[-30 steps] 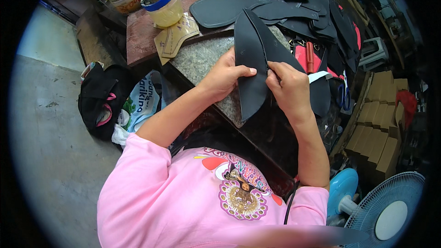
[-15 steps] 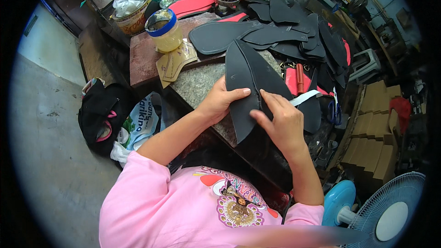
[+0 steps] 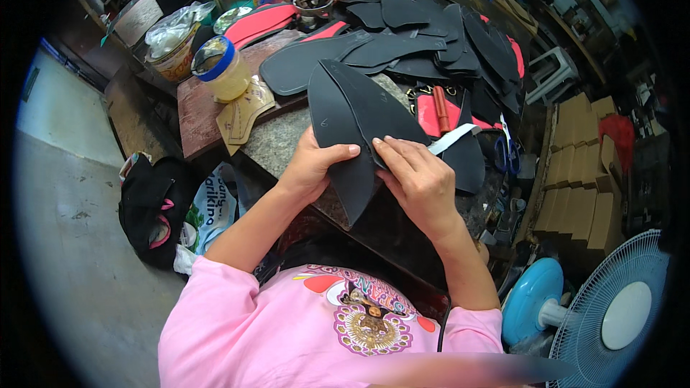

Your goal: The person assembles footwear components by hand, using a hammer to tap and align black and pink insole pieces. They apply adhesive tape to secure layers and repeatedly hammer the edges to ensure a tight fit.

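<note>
Two black shoe upper pieces (image 3: 381, 111) are held over the table's near edge, one overlapping the other along a curved seam. My left hand (image 3: 310, 169) grips the left side, thumb on top and the other fingers hidden underneath. On the right, my right hand (image 3: 422, 185) is closed on the seam, fingertips on top and thumb tucked at the edge. A grey stone slab (image 3: 277, 145) lies below the pieces. Just beyond my right hand are a white strip (image 3: 454, 139), a red stick-like tool (image 3: 440, 109) and blue-handled scissors (image 3: 507, 156).
A blue-rimmed jar (image 3: 228, 77) of yellowish contents stands beside tan pattern pieces (image 3: 241, 118). Black cut pieces (image 3: 438, 47) pile up behind, with pink insoles (image 3: 259, 23) and a small bowl (image 3: 314, 1). Cardboard boxes (image 3: 575, 187) and a fan (image 3: 622, 309) are at right.
The view has shifted, so the table appears further left. My right thumb has moved in against the seam, and the right fingers have come together on the upper pieces.
</note>
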Demonstrator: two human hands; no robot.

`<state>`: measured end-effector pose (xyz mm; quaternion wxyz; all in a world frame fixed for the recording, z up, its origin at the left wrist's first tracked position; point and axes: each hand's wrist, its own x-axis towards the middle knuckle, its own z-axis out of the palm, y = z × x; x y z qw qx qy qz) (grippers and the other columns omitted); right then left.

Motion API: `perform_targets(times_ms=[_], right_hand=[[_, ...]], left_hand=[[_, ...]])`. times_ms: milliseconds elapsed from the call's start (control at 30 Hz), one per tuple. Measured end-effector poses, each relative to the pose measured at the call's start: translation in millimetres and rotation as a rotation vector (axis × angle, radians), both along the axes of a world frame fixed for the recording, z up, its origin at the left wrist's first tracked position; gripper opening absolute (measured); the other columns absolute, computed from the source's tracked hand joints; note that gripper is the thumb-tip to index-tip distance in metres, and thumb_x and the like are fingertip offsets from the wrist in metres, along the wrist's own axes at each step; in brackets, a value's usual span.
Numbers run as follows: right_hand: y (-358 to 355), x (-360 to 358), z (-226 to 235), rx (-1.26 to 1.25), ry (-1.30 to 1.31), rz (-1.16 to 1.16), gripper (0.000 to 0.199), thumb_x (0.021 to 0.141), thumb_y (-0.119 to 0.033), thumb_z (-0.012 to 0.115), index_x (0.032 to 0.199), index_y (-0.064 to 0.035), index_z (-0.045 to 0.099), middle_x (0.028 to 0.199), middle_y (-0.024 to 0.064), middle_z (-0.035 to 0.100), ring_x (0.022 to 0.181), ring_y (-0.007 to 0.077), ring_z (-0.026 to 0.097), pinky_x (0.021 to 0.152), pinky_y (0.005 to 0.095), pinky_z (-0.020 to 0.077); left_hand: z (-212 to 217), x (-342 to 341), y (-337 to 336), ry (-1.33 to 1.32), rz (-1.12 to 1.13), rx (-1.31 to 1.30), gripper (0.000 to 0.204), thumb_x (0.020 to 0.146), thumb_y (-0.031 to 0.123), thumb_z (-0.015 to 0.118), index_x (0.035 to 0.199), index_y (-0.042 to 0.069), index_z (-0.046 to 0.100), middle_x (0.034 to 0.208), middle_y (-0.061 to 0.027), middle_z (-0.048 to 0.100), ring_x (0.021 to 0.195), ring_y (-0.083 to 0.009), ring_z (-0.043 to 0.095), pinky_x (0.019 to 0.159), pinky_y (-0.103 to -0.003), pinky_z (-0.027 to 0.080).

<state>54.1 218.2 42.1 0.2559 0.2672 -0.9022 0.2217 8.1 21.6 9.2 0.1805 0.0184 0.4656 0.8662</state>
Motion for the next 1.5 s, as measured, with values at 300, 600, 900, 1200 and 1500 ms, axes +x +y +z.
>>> perform_targets(times_ms=[300,600,900,1200,1500], right_hand=[[28,11,8,-0.317,0.049,-0.062,0.027,0.078,0.011,0.070,0.102,-0.0006,0.071,0.095,0.0136,0.073,0.083,0.0289,0.073,0.071,0.0341,0.0568],[73,24,44,-0.266,0.071,-0.056,0.024,0.079,0.007,0.070,0.101,-0.0038,0.071,0.090,0.0113,0.073,0.080,0.0267,0.072,0.071,0.0345,0.0571],[142,32,40,-0.332,0.249,-0.525,0.018,0.092,0.005,0.062,0.108,-0.0004,0.071,0.100,0.0101,0.074,0.093,0.0177,0.070,0.084,0.0310,0.0541],[185,22,49,-0.511,0.448,-0.904,0.026,0.097,-0.014,0.066,0.118,0.0026,0.069,0.106,0.0125,0.074,0.094,0.0189,0.068,0.089,0.0332,0.0525],[71,14,16,0.082,0.146,-0.238,0.041,0.072,0.008,0.069,0.110,-0.0076,0.073,0.103,0.0090,0.073,0.093,0.0261,0.070,0.083,0.0369,0.0567]], left_hand=[[22,5,-42,0.144,-0.313,-0.335,0.052,0.076,-0.004,0.073,0.125,0.002,0.057,0.108,-0.0029,0.064,0.099,-0.0122,0.060,0.089,-0.029,0.049],[53,-19,-93,0.759,-0.735,-0.937,0.051,0.085,-0.002,0.068,0.134,0.000,0.053,0.113,-0.0136,0.068,0.104,-0.0256,0.065,0.093,-0.034,0.049],[64,-34,-112,0.802,-0.788,-0.911,0.054,0.085,-0.002,0.065,0.136,-0.001,0.051,0.113,-0.0192,0.067,0.103,-0.0316,0.065,0.092,-0.037,0.048],[39,-29,-107,0.472,-0.226,-0.741,0.088,0.078,0.011,0.081,0.151,-0.002,0.035,0.141,-0.0102,0.051,0.131,-0.0188,0.045,0.113,-0.032,0.032],[44,-112,-46,0.903,0.371,-1.691,0.084,0.078,0.014,0.080,0.149,0.004,0.037,0.147,-0.0250,0.044,0.139,-0.0379,0.042,0.115,-0.042,0.035]])
